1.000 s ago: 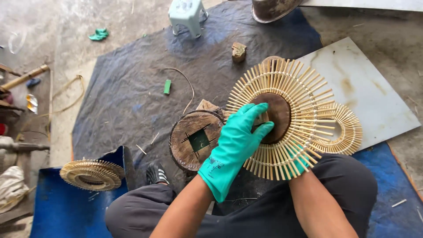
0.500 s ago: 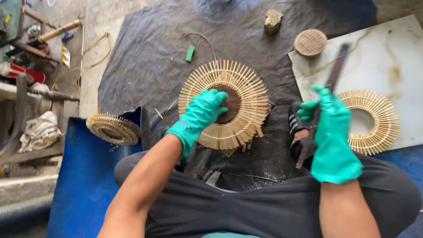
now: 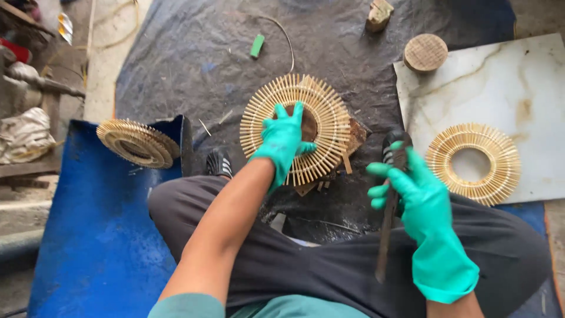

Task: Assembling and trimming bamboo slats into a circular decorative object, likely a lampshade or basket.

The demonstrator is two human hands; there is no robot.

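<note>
a dark tarp (image 3: 176, 70) covers the concrete floor, with a blue sheet (image 3: 94, 235) at left and a white slab (image 3: 506, 76) at right. since half a second ago the right hand (image 3: 421, 200) has lowered, its grip closed around a dark blade (image 3: 388, 224). the left hand (image 3: 283, 141) presses flat, fingers spread, on the middle stick ring (image 3: 297, 126). three stick rings: one more at left (image 3: 136, 142), one on the slab (image 3: 472, 163).

**What we cannot make out**

Our left hand (image 3: 283, 144) covers part of the dark centre of the bamboo ring (image 3: 296, 126), and the brown board (image 3: 353, 136) beneath it shows only at the ring's right edge. The long dark blade (image 3: 389, 212) in our right hand (image 3: 421, 203) is motion-blurred, and its grip is hidden inside the glove. Far left of our left hand, the clutter (image 3: 26, 126) is cut off by the frame.
</note>
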